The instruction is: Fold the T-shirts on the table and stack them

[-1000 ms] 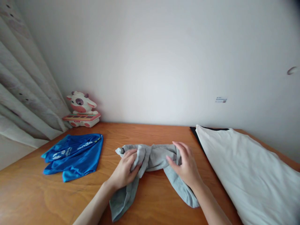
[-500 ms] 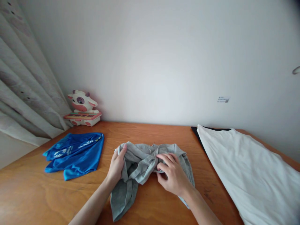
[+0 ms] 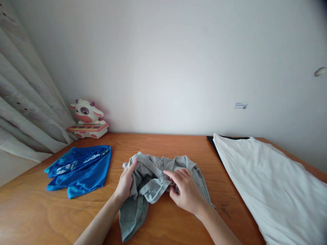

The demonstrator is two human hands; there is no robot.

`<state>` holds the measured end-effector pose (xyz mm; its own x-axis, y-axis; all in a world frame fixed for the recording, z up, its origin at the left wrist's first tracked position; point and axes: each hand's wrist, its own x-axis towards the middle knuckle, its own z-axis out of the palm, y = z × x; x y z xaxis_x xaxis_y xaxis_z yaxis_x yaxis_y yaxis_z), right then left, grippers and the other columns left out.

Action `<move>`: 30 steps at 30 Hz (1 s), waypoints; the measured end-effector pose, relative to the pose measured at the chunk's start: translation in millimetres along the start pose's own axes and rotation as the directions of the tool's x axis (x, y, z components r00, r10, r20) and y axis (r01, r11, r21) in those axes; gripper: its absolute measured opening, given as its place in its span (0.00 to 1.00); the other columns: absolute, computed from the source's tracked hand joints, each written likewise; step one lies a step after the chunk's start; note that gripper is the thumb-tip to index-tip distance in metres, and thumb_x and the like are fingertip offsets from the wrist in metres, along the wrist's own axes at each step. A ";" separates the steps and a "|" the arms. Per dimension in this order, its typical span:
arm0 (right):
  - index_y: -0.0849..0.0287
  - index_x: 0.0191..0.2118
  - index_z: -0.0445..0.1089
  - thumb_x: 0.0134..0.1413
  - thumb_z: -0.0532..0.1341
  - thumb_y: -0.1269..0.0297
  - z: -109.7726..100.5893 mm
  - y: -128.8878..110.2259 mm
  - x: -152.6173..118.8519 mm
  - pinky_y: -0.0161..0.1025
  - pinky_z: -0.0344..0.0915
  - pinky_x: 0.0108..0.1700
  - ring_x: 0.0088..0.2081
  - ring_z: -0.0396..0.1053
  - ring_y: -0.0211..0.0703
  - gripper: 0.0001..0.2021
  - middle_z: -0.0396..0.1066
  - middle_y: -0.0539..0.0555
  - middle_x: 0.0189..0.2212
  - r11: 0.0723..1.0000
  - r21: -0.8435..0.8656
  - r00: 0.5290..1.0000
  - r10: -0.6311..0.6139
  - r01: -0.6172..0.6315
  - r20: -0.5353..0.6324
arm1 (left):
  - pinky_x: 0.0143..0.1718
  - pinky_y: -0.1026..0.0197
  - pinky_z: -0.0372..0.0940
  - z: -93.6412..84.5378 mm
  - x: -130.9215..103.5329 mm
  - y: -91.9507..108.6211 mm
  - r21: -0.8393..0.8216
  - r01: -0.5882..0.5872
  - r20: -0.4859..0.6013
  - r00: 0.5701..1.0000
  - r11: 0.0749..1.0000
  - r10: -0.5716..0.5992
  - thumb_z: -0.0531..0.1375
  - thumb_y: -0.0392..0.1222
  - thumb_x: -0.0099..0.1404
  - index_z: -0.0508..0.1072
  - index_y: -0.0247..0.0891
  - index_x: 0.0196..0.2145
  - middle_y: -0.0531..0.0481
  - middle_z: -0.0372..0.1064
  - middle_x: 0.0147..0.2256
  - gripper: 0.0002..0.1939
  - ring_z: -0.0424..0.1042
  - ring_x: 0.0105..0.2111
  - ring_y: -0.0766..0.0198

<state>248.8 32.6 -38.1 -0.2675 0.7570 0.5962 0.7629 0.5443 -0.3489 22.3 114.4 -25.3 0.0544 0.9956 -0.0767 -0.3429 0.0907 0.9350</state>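
Note:
A crumpled grey garment (image 3: 150,170) lies bunched on the wooden table in front of me, one flap hanging toward the near edge. It looks like a shirt, though the folds hide its full shape. My left hand (image 3: 126,178) grips its left side, thumb on top and fingers tucked behind the cloth. At the middle right of the garment, my right hand (image 3: 185,190) pinches a folded strip of the fabric between thumb and curled fingers. Part of the cloth to the right is covered by that hand.
A folded blue garment (image 3: 84,170) with white print lies to the left. White cloth (image 3: 265,180) over a black one (image 3: 210,140) covers the right side. A toy cow with a keyboard (image 3: 88,120) stands back left by the curtain (image 3: 22,102), against the wall (image 3: 163,68).
My right hand has shifted slightly left and its fingers have closed on the cloth. The left hand keeps its hold on the garment's left side. The view has moved slightly.

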 end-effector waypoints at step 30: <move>0.54 0.42 0.76 0.41 0.74 0.61 -96.8 -8.1 86.7 0.37 0.67 0.37 0.38 0.77 0.47 0.19 0.79 0.53 0.37 0.895 0.040 0.799 0.374 -0.443 0.470 | 0.40 0.64 0.61 89.4 37.4 78.4 0.386 -0.660 0.384 0.750 0.644 0.539 0.59 0.48 0.65 0.66 0.42 0.37 0.56 0.63 0.31 0.09 0.63 0.33 0.64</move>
<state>276.4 58.8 86.3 -0.2049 0.9788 0.0055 0.7780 0.1663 -0.6059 81.3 156.5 76.1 0.2161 0.7861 0.5791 0.1052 -0.6084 0.7866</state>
